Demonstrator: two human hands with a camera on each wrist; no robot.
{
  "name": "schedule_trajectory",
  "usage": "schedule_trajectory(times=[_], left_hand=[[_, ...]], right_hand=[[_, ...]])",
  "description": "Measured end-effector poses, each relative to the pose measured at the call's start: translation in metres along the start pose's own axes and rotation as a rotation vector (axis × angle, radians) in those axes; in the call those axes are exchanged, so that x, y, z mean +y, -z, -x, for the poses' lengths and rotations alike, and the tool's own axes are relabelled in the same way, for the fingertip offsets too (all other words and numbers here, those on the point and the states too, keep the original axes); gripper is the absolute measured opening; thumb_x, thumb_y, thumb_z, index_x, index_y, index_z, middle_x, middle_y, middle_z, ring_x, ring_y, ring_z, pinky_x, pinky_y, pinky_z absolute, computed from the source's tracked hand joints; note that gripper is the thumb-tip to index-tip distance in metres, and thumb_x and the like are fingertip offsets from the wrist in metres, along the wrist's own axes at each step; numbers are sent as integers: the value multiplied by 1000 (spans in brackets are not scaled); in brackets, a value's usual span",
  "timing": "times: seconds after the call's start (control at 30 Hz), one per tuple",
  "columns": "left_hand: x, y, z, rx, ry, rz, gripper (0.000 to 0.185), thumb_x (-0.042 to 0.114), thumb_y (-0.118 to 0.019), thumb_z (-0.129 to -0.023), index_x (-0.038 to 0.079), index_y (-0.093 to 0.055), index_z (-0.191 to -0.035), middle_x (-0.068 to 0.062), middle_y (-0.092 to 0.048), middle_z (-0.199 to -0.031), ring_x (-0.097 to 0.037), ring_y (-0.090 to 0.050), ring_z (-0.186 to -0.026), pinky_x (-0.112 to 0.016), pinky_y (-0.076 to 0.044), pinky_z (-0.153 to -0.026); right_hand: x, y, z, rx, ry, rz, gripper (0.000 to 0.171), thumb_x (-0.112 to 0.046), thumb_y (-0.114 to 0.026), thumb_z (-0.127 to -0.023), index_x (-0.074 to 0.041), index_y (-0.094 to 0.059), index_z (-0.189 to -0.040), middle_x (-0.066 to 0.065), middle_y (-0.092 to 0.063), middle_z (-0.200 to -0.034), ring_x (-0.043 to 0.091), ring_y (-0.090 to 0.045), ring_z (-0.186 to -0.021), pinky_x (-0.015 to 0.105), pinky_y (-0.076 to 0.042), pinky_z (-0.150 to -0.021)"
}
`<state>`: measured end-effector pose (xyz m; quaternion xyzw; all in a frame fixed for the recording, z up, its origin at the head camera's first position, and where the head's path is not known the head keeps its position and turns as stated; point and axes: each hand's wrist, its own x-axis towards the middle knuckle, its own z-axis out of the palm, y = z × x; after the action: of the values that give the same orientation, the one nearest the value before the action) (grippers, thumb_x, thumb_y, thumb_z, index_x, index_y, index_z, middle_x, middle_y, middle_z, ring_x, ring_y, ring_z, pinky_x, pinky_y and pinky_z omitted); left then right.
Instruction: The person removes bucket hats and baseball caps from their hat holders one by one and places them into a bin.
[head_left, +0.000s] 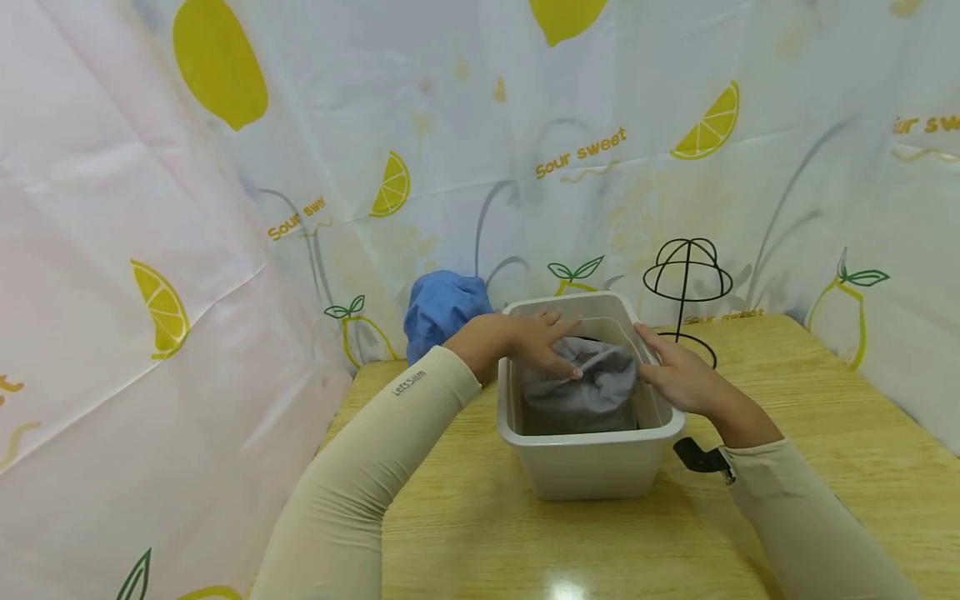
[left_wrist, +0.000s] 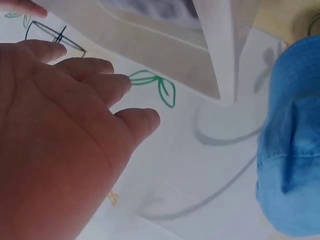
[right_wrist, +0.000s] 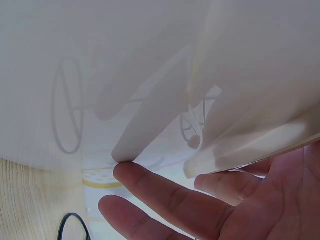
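Two hands work at a pale plastic bin [head_left: 592, 467] on the wooden table [head_left: 825, 433]: the left hand [head_left: 542, 337] presses flat fingers on grey cloth [head_left: 581, 392] inside, the right hand [head_left: 678, 375] lies open against the rim at three o'clock. Packing-down appears underway; next likely needs firmer, even pressure. A blue cap [head_left: 442, 308] sits at ten o'clock.

A pale grey-beige rectangular plastic bin [head_left: 592, 462] holds a crumpled grey cloth [head_left: 581, 392] with darker folds. It stands on a light yellow wood-grain counter [head_left: 825, 433]. Behind it lie a bright blue fabric cap [head_left: 442, 307] and a black wire dome-shaped stand [head_left: 686, 279]. The white backdrop sheet [head_left: 465, 108] is printed with yellow lemons and slices, green leaves, grey stems and golden "Sour sweet" lettering. Both sleeves [head_left: 375, 467] are plain beige.
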<state>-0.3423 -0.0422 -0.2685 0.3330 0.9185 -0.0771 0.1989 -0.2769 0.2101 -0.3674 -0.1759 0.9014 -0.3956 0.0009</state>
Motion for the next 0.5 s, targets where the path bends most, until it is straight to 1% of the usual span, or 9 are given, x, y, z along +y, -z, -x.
schedule_trajectory(times=[0.1, 0.17, 0.23, 0.33, 0.5], left_hand=[[-7, 6, 5, 40, 2, 13, 98, 72, -51, -96, 33, 3, -168, -6, 5, -176, -28, 5, -162, -60, 1, -127], [-11, 9, 9, 74, 5, 18, 96, 73, -50, -96, 36, 5, -167, -3, 6, -176, -26, 5, -162, -59, 2, -127], [-15, 14, 14, 98, 6, 45, 96, 73, -49, -97, 37, 6, -166, -2, 9, -175, -24, 8, -162, -58, 4, -127], [-21, 22, 22, 139, -1, 76, 95, 70, -49, -98, 37, 8, -166, -3, 10, -175, -25, 10, -162, -58, 8, -127], [-34, 32, 33, 191, 17, 89, 93, 69, -48, -100, 37, 9, -166, -5, 10, -175, -26, 11, -162, -60, 7, -126]], right_hand=[[-1, 0, 0, 1, 1, 3, 72, -17, -45, -104, -3, -10, -166, 30, -15, -169, 58, -30, -146, 70, -40, -107], [-1, -1, 0, 4, 2, 2, 72, -17, -45, -104, -3, -11, -166, 30, -16, -169, 58, -31, -146, 70, -41, -107], [-1, -1, 1, 5, 5, 0, 71, -17, -45, -105, -3, -11, -166, 30, -16, -169, 58, -31, -146, 70, -41, -107], [-1, -1, 1, 5, 11, -7, 71, -16, -44, -105, -2, -11, -166, 29, -15, -169, 57, -29, -147, 70, -38, -109], [0, -1, 1, 4, 13, -8, 72, -16, -45, -105, -2, -10, -166, 29, -13, -169, 57, -26, -149, 71, -35, -111]])
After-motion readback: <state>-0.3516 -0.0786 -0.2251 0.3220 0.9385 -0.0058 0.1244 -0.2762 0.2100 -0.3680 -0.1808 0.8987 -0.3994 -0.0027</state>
